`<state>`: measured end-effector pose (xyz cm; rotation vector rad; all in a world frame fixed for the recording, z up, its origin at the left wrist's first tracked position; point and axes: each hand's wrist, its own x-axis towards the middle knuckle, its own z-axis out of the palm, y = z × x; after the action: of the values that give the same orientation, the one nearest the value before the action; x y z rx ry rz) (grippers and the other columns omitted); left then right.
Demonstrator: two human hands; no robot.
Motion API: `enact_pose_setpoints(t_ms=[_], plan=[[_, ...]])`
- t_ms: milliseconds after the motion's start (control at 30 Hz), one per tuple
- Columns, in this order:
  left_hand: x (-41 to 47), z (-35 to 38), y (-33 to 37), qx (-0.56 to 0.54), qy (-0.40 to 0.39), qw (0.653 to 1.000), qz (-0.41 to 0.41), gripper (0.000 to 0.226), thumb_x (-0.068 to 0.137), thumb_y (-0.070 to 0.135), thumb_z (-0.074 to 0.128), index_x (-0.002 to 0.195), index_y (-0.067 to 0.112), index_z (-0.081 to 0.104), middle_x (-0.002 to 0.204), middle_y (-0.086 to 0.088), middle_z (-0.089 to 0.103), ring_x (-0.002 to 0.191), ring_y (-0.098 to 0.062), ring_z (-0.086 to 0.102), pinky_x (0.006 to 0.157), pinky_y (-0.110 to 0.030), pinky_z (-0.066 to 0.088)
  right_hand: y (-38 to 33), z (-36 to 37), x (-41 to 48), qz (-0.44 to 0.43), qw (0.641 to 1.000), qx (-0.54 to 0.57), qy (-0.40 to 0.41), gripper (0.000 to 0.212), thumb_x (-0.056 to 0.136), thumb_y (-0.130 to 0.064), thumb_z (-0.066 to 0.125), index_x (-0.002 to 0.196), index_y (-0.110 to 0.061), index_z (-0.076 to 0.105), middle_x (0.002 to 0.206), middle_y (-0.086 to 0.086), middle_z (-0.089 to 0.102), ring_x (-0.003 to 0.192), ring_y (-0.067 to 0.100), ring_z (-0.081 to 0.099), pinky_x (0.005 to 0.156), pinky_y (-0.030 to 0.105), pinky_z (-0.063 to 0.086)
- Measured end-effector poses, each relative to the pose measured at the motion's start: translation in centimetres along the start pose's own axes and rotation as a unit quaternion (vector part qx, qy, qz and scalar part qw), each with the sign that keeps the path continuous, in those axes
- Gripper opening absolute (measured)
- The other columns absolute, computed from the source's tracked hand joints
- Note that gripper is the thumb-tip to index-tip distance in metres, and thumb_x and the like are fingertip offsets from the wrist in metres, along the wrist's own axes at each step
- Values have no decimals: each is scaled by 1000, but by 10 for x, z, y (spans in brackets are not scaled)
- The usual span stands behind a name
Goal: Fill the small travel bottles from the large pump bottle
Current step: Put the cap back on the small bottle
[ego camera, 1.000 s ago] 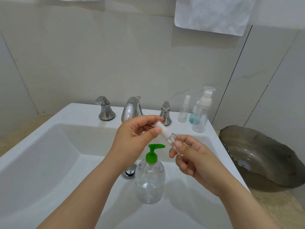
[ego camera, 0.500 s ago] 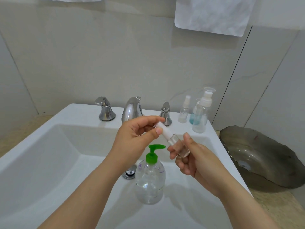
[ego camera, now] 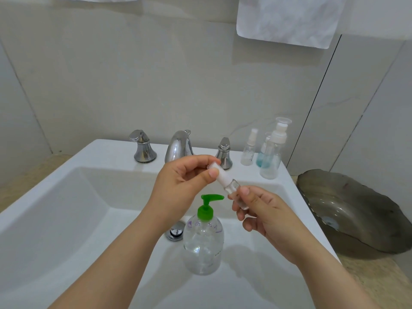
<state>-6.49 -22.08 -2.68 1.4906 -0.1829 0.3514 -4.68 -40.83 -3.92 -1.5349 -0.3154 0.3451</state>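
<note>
I have the left hand pinching the white cap of a small bottle, and the right hand curled round its clear body, both just above the pump bottle standing in the sink. If the cap frees with a jerk, I reckon it could slip towards the drain, or the small bottle could drop and topple the pump bottle

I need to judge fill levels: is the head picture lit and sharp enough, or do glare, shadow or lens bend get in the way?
Head view: soft even light, only faint arm shadows on the sink; head view: glints on the tap and pump bottle; head view: the small bottle shows without smear; head view: wall seams lean toward the edges.
</note>
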Motion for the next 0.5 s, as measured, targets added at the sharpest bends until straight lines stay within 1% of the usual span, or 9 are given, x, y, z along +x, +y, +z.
enact_pose_setpoints(t_ms=[67, 167, 233, 267, 300, 367, 433, 500], plan=[[-1, 0, 1, 5, 1, 1000, 7, 23, 75, 24, 72, 97, 17, 76, 88, 6, 76, 91, -12, 69, 99, -38, 57, 1, 0, 0, 3, 1000, -14, 1, 47, 78, -47, 56, 94, -5, 73, 72, -2, 58, 64, 8, 52, 55, 21, 44], [-1, 0, -1, 6, 4, 1000, 16, 22, 74, 25, 71, 95, 19, 76, 88, 6, 77, 89, -11, 70, 94, -30, 57, 0, 0, -1, -7, 999, -45, 3, 42, 79, -48, 54, 91, -15, 77, 75, -3, 63, 69, 6, 56, 62, 20, 49], [0, 1, -3, 7, 6, 1000, 16, 16, 79, 18, 73, 95, 19, 77, 89, 5, 77, 87, -9, 70, 89, -24, 58, -1, -1, -3, -35, 994, -107, 11, 36, 76, -50, 57, 93, -25, 77, 81, -9, 68, 76, 3, 59, 69, 17, 50], [0, 1, -4, 13, 6, 1000, 17, 15, 82, 12, 74, 95, 20, 77, 88, 5, 77, 86, -8, 70, 85, -21, 57, -1, -1, -3, -52, 989, -137, 19, 32, 73, -50, 62, 94, -30, 76, 86, -10, 69, 78, 3, 59, 71, 16, 50], [-1, 2, -5, 21, 6, 1000, 18, 18, 84, 6, 74, 95, 20, 77, 89, 4, 77, 85, -7, 70, 82, -19, 56, -2, -2, -4, -69, 985, -157, 31, 28, 72, -47, 69, 95, -34, 76, 88, -11, 69, 77, 5, 57, 71, 16, 49], [-3, 5, -5, 27, 5, 999, 18, 21, 86, 2, 73, 97, 20, 77, 91, -1, 78, 85, -8, 71, 79, -18, 56, -3, -2, -7, -100, 976, -185, 59, 18, 73, -32, 80, 90, -36, 75, 83, -14, 66, 71, 2, 52, 67, 17, 46], [-5, 9, -4, 26, 2, 999, 21, 25, 87, 2, 73, 99, 22, 77, 96, -6, 78, 87, -9, 72, 77, -18, 57, -3, -4, -9, -129, 961, -231, 78, 17, 76, -22, 80, 85, -36, 73, 78, -18, 65, 72, 0, 51, 63, 15, 42], [-7, 12, -4, 18, -1, 1000, 16, 28, 88, 1, 72, 106, 23, 74, 102, -5, 76, 89, -6, 72, 71, -16, 56, -2, -6, -11, -144, 950, -260, 100, 17, 80, -22, 77, 84, -36, 70, 79, -20, 64, 75, 0, 53, 62, 13, 42]])
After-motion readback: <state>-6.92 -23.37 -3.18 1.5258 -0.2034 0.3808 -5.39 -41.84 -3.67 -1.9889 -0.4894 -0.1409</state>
